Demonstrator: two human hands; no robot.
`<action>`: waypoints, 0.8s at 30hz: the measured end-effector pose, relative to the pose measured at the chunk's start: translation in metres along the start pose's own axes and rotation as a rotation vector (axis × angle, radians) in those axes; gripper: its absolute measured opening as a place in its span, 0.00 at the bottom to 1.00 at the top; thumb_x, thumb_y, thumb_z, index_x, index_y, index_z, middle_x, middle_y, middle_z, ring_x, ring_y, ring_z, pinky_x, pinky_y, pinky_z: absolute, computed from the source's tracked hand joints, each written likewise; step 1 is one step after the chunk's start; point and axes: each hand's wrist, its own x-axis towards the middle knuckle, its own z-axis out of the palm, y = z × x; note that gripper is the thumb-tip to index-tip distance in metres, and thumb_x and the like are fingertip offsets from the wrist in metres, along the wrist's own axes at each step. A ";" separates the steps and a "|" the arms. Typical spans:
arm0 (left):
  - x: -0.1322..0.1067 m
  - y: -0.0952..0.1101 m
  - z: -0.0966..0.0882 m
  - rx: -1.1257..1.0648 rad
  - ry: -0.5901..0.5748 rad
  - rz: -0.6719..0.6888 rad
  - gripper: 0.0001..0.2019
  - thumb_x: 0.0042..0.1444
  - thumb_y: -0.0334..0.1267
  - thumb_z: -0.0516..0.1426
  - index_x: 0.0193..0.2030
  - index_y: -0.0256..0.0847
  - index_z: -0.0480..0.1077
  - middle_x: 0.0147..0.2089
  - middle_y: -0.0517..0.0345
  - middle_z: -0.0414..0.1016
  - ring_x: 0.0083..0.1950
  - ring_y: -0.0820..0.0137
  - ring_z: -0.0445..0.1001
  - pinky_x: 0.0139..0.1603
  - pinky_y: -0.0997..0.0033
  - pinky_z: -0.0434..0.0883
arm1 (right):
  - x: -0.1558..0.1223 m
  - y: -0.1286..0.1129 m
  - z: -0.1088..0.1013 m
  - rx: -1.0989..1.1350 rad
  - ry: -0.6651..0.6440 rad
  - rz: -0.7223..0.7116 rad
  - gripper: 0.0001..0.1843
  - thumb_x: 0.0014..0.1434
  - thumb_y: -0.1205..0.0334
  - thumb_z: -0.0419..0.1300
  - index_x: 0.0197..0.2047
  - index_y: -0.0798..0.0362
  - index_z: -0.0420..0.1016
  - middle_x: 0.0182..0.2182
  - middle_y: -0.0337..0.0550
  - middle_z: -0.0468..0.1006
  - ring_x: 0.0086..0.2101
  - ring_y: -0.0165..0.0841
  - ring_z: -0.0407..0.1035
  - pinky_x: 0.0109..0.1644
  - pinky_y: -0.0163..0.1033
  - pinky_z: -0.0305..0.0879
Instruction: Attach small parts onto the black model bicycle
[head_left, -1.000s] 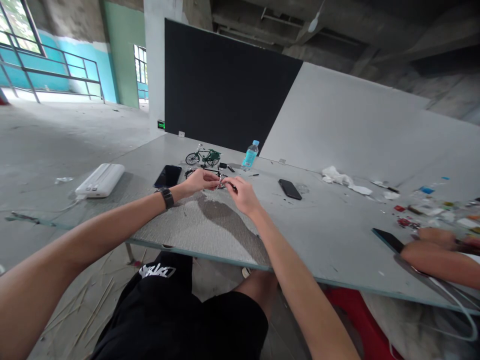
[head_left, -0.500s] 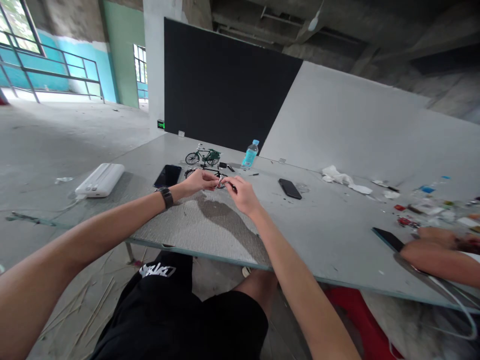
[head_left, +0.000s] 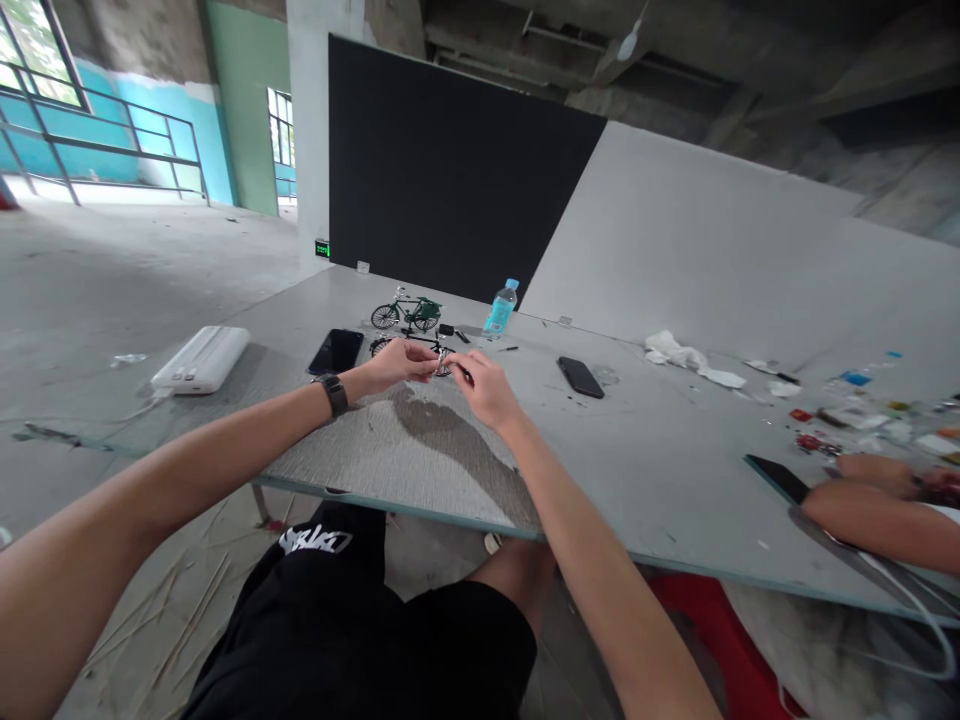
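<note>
Both my arms reach out over a grey table [head_left: 420, 470]. My left hand [head_left: 401, 362], with a black watch on its wrist, pinches a small black model bicycle [head_left: 420, 348] that lies partly hidden behind my fingers. My right hand [head_left: 484, 387] is closed too, its fingertips meeting the left hand's at the model; a thin dark tool or part sticks out of it, too small to name. A finished green model bicycle [head_left: 409, 314] stands upright just beyond my hands.
A black phone [head_left: 336, 352] and a white power bank [head_left: 201, 359] lie to the left, a blue water bottle [head_left: 500, 308] behind, another phone [head_left: 580, 377] to the right. Another person's forearm [head_left: 877, 510] rests at the right edge among small coloured parts [head_left: 847, 415] and white tissue [head_left: 686, 358].
</note>
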 end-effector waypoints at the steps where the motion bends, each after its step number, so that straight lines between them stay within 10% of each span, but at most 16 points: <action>1: 0.000 0.000 0.000 -0.004 -0.003 0.003 0.17 0.52 0.48 0.70 0.42 0.36 0.81 0.40 0.51 0.82 0.39 0.72 0.76 0.47 0.66 0.74 | 0.000 0.000 0.000 0.000 0.002 0.001 0.14 0.72 0.64 0.51 0.50 0.48 0.78 0.42 0.46 0.77 0.40 0.36 0.73 0.48 0.40 0.66; 24: 0.000 -0.005 -0.001 -0.065 -0.049 0.023 0.17 0.53 0.48 0.70 0.39 0.35 0.78 0.40 0.52 0.79 0.39 0.73 0.75 0.44 0.69 0.72 | 0.001 -0.001 0.000 0.008 0.015 0.051 0.08 0.71 0.61 0.53 0.45 0.49 0.73 0.40 0.47 0.80 0.40 0.39 0.73 0.46 0.42 0.66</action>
